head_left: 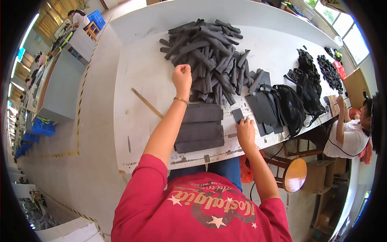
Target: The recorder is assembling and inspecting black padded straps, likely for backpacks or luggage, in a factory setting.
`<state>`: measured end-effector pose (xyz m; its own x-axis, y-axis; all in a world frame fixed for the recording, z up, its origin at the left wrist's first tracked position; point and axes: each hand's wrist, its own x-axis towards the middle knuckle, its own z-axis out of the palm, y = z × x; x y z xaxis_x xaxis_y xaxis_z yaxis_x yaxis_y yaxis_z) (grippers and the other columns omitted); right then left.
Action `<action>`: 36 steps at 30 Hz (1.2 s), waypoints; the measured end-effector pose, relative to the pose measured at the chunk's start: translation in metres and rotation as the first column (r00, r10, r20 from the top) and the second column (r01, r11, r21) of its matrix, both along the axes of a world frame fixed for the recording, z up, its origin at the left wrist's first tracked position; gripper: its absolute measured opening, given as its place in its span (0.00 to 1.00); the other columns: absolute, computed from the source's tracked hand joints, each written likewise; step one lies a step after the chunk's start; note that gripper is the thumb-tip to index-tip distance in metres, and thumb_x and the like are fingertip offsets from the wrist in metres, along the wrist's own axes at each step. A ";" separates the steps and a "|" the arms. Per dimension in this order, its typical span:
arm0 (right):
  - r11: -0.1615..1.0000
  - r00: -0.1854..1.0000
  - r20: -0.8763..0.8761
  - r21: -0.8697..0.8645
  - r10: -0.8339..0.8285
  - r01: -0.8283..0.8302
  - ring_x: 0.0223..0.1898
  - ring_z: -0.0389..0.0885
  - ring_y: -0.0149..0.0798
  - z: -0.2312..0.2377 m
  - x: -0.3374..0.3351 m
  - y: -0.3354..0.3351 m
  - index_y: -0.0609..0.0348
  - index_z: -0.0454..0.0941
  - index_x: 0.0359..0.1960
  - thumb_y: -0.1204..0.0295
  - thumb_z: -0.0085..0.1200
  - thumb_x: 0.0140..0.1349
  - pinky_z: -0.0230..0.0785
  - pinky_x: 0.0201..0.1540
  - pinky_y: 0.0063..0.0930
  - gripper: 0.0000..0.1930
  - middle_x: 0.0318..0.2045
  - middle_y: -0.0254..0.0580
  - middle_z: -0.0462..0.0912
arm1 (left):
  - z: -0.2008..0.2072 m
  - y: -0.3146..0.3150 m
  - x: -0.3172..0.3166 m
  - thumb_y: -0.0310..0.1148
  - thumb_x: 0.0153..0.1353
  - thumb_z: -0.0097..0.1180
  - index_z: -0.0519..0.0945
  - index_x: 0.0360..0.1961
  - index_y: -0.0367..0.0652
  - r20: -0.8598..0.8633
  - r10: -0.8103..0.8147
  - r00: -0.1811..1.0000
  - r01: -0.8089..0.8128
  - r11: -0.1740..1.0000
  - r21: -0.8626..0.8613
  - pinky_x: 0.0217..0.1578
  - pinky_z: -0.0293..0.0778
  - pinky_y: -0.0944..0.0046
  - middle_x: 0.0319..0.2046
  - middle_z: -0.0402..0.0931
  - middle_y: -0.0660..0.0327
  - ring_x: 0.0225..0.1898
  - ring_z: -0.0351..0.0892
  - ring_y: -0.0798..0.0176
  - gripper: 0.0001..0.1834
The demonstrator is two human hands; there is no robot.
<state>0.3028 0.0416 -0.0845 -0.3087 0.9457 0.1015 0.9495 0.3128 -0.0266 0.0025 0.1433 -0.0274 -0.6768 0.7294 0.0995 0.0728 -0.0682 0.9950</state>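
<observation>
My left hand [182, 77] is closed at the left edge of a big heap of rolled black fabric pieces [209, 52]; whatever its fingers may hold is hidden. Lower right, my right hand [246, 131] has its fingertips on the lower end of a small dark grey rectangular piece [238, 115], which lies on the white table. Between my forearms, flattened black fabric pieces [200, 131] are laid in rows close to the table's front edge. A thin wooden stick [146, 101], perhaps a ruler, slants beside my left forearm, which covers its lower end.
Right of the heap lie flat dark sheets [260, 108], then a black backpack [291, 105] and more black fabric [308, 68]. A raised board [225, 15] edges the table's far side. At the right sits another person [348, 135], near a round stool [295, 174].
</observation>
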 end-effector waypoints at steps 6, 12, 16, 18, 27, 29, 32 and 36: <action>0.994 0.993 0.038 -0.030 0.110 -0.109 0.43 0.78 0.49 0.002 0.012 0.003 0.69 0.79 0.35 0.79 0.53 0.54 0.76 0.43 0.35 0.08 0.40 0.52 0.79 | 0.016 0.061 0.014 0.32 0.58 0.64 0.80 0.29 0.37 0.286 -0.018 0.958 0.080 0.975 -0.206 0.19 0.71 0.73 0.22 0.78 0.60 0.19 0.75 0.71 0.09; 0.982 0.666 -0.744 0.157 0.046 0.108 0.42 0.79 0.57 0.031 0.049 0.023 0.61 0.70 0.52 0.90 0.41 0.52 0.72 0.48 0.40 0.24 0.41 0.62 0.77 | 0.013 0.052 0.009 0.29 0.54 0.66 0.80 0.32 0.37 0.496 -0.099 0.863 0.165 0.982 -0.091 0.21 0.72 0.70 0.24 0.79 0.64 0.22 0.77 0.69 0.08; 0.997 0.285 -0.956 -0.051 -0.064 0.055 0.37 0.73 0.36 0.054 0.056 0.022 0.59 0.62 0.57 0.86 0.50 0.52 0.68 0.43 0.29 0.28 0.35 0.38 0.72 | 0.036 0.011 0.038 0.27 0.57 0.63 0.78 0.35 0.35 0.587 -0.249 0.770 0.194 0.969 0.156 0.27 0.79 0.67 0.29 0.80 0.59 0.26 0.80 0.65 0.08; 0.994 0.271 -0.957 -0.110 -0.101 -0.020 0.37 0.70 0.32 0.083 0.022 0.008 0.58 0.61 0.58 0.80 0.62 0.51 0.66 0.41 0.26 0.32 0.35 0.35 0.69 | 0.044 -0.016 0.044 0.27 0.59 0.62 0.76 0.35 0.36 0.539 -0.314 0.781 0.236 0.949 0.210 0.35 0.84 0.59 0.30 0.80 0.57 0.29 0.82 0.59 0.08; 0.984 0.318 -0.941 0.153 0.115 0.097 0.27 0.72 0.32 0.121 -0.062 -0.017 0.63 0.78 0.34 0.72 0.71 0.51 0.66 0.32 0.25 0.14 0.25 0.37 0.76 | 0.070 -0.094 0.099 0.19 0.54 0.65 0.67 0.42 0.35 0.518 -0.285 0.807 0.171 0.951 0.257 0.31 0.84 0.62 0.31 0.77 0.54 0.27 0.82 0.59 0.19; 0.963 0.299 -0.941 0.213 0.157 0.163 0.25 0.73 0.37 0.118 -0.069 -0.018 0.64 0.77 0.33 0.72 0.70 0.52 0.66 0.31 0.29 0.14 0.24 0.42 0.76 | 0.073 -0.104 0.107 0.19 0.53 0.65 0.66 0.43 0.34 0.515 -0.276 0.811 0.164 0.953 0.254 0.31 0.84 0.62 0.31 0.77 0.53 0.27 0.82 0.59 0.21; 0.971 0.269 -0.952 0.189 0.145 0.147 0.24 0.71 0.32 0.117 -0.065 -0.018 0.66 0.76 0.31 0.73 0.68 0.54 0.64 0.30 0.26 0.12 0.23 0.39 0.74 | 0.074 -0.113 0.105 0.18 0.52 0.66 0.64 0.48 0.33 0.542 -0.284 0.791 0.176 0.954 0.243 0.33 0.83 0.63 0.32 0.78 0.54 0.29 0.82 0.59 0.26; 0.968 -0.132 -0.970 -0.178 -0.203 -0.177 0.24 0.67 0.21 0.134 -0.053 -0.030 0.61 0.79 0.30 0.74 0.63 0.59 0.58 0.28 0.20 0.06 0.20 0.27 0.73 | 0.067 -0.117 0.088 0.24 0.56 0.66 0.70 0.47 0.35 0.635 -0.289 0.716 0.139 0.951 0.275 0.35 0.81 0.63 0.32 0.79 0.57 0.33 0.81 0.62 0.20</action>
